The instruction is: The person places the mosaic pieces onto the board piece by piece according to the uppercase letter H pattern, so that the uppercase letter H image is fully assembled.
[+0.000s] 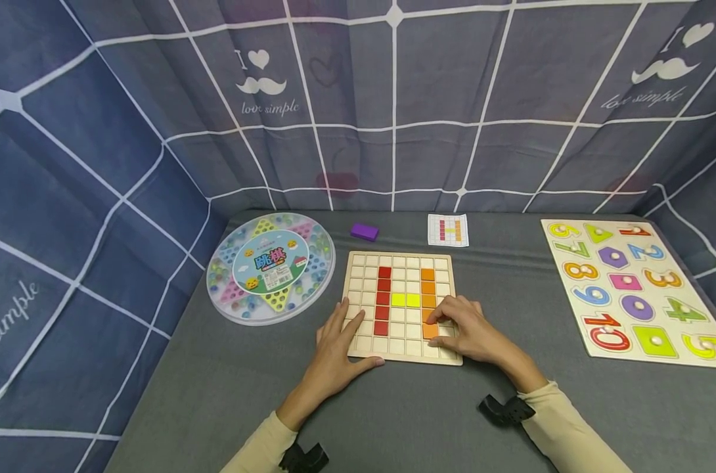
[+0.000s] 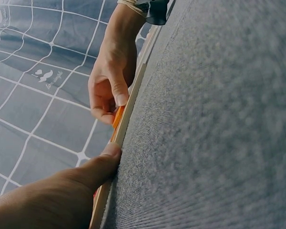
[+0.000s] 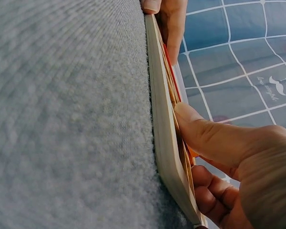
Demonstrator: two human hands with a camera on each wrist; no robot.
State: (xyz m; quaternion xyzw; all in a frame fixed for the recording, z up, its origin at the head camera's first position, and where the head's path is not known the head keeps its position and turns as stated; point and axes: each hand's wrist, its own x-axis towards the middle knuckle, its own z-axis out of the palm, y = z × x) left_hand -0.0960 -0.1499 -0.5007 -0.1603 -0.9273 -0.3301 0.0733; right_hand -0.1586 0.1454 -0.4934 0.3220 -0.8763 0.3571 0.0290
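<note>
A square wooden grid board (image 1: 405,348) lies on the table between the hands. Set in it are a red column (image 1: 383,299), a pair of yellow squares (image 1: 405,300) and an orange column (image 1: 428,289). My left hand (image 1: 332,351) rests at the board's front left corner, fingers extended along the left side and thumb at the front edge. With thumb and fingers, my right hand (image 1: 467,328) pinches the lower end of the orange column. In the left wrist view, an orange piece (image 2: 118,116) shows between the right thumb and fingers.
Behind the board lie a purple block (image 1: 364,232) and a small pattern card (image 1: 448,230) with red, yellow and orange marks. A round Chinese checkers box (image 1: 311,302) stands to the left. At the right is a number and shape puzzle board (image 1: 571,289). Grid-printed cloth hangs behind.
</note>
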